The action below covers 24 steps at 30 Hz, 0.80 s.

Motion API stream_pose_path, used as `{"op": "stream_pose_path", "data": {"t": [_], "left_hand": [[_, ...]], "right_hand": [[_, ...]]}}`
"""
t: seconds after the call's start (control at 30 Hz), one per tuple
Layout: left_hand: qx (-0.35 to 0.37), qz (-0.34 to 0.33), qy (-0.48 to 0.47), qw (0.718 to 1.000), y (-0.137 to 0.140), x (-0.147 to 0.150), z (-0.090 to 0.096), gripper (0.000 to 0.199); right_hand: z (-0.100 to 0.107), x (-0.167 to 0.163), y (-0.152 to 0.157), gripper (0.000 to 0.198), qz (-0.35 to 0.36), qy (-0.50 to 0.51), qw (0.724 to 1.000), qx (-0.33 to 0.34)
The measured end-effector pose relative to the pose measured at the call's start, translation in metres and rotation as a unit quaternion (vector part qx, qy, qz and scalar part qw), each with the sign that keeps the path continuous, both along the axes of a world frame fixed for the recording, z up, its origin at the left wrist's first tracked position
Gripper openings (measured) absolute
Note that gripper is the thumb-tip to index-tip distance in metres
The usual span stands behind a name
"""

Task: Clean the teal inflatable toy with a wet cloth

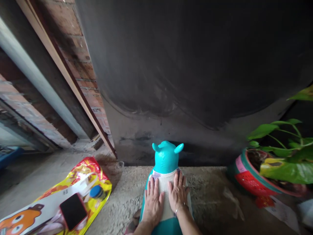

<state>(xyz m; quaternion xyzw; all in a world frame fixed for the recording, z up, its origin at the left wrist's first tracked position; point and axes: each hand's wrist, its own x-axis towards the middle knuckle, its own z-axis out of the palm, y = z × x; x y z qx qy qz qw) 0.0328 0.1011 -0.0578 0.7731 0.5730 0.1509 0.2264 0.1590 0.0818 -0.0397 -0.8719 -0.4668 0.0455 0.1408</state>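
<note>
A teal inflatable animal toy with two ears stands at the bottom middle, its head towards the dark wall. A whitish cloth with a purple-marked edge lies over its back. My left hand rests flat on the left side of the cloth, fingers stretched forward. On the right side my right hand lies flat too, its fingers slightly spread, with a ring and a bracelet on it. Neither hand grips anything. The toy's lower part is hidden beneath my hands and arms.
A large dark panel rises in front. At left, a yellow and red bag carries a phone, a blue-capped jar and a white bag with an orange cartoon. A potted plant stands at right. Wooden beams lean at left.
</note>
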Motion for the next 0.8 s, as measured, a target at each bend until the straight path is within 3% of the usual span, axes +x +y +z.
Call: {"op": "stream_pose_path", "data": {"t": [0.17,0.27,0.4,0.53,0.67,0.8], "left_hand": [[0.009,-0.014,-0.001,1.0,-0.009,-0.012,-0.005,0.055],[0.019,-0.035,-0.002,0.999,-0.03,-0.029,-0.011,0.054],[0.026,-0.046,-0.017,0.998,-0.06,-0.049,-0.022,0.053],[0.027,-0.038,-0.03,0.998,-0.071,-0.054,-0.027,0.053],[0.009,-0.039,-0.017,0.999,-0.064,-0.05,-0.025,0.054],[-0.024,-0.014,-0.002,1.0,-0.039,-0.04,-0.023,0.056]], "right_hand": [[-0.011,-0.016,-0.028,0.063,-0.024,0.0,1.0,0.002],[-0.031,-0.027,-0.062,0.064,-0.031,-0.03,0.999,0.031],[-0.065,-0.031,-0.109,0.058,0.013,-0.076,0.992,0.1],[-0.087,-0.019,-0.132,0.05,0.049,-0.075,0.985,0.145],[-0.08,-0.012,-0.118,0.053,0.057,-0.079,0.99,0.104],[-0.048,-0.017,-0.08,0.055,0.054,-0.104,0.99,0.076]]}}
